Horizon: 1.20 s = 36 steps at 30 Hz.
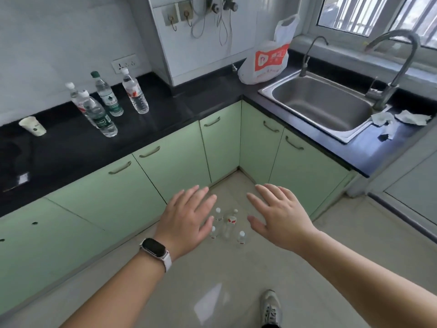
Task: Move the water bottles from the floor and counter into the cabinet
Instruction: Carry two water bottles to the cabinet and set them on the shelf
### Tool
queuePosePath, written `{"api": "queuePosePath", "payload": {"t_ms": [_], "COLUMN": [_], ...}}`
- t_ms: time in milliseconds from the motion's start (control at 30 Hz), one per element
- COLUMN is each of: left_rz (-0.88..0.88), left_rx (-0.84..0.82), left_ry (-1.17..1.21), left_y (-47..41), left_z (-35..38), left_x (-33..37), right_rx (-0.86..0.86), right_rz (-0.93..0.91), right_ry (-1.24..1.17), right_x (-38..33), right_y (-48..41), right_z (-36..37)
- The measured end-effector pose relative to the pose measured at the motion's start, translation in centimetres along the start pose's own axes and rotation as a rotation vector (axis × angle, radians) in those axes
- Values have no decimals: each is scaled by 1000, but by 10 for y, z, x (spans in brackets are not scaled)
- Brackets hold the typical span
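Several clear water bottles (229, 227) stand upright in a cluster on the floor near the cabinet corner. More water bottles (105, 104) stand on the black counter (71, 147) at the back left; one has a green cap, the others white caps. My left hand (186, 215) and my right hand (276, 215) hover palm-down with straight fingers above the floor bottles, one on each side, holding nothing. The green cabinet doors (175, 166) below the counter are all closed.
A paper cup (33, 125) stands on the counter's left part. A white and orange plastic bag (267, 60) sits in the counter's corner. At right are a steel sink (324, 105), a faucet and crumpled tissues (399, 119). My shoe (270, 307) is on the tiled floor.
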<state>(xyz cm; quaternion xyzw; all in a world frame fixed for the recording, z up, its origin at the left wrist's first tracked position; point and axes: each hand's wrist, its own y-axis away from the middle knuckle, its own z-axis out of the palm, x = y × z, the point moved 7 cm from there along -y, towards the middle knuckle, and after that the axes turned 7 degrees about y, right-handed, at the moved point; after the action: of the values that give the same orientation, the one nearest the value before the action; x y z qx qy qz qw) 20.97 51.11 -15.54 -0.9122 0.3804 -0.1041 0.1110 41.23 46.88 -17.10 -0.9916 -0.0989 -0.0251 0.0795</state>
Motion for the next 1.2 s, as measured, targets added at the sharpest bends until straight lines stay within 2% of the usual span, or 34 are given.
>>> {"api": "queuePosePath", "payload": {"t_ms": [167,300,500,767,900,1033,1200], "left_rz": [-30,-82,-156,-310,-485,-719,-941], "left_rx": [-54,-134,-253,-407,-423,-415,-431], "left_ry": [12,65,154,250,334,482,630], "left_y": [-64,-79,-74,-23,20,67,120], "left_z": [60,120,234,419,518,611,706], "left_x": [2,-11,-56,-141,-180,-203,-220], "right_rx": [-90,-193,-340,-519,-553,-673,-690], "right_rz": [-67,-95,-2,223,339,500,725], "right_ry": [-59,-101,-162,-219,-258,-344,-506], "right_x": [54,70,73,42,28,24,19], "right_y": [-28,-37,-39,-38,-33,-11,17], "right_z": [66,122,228,406,507,609,714]}}
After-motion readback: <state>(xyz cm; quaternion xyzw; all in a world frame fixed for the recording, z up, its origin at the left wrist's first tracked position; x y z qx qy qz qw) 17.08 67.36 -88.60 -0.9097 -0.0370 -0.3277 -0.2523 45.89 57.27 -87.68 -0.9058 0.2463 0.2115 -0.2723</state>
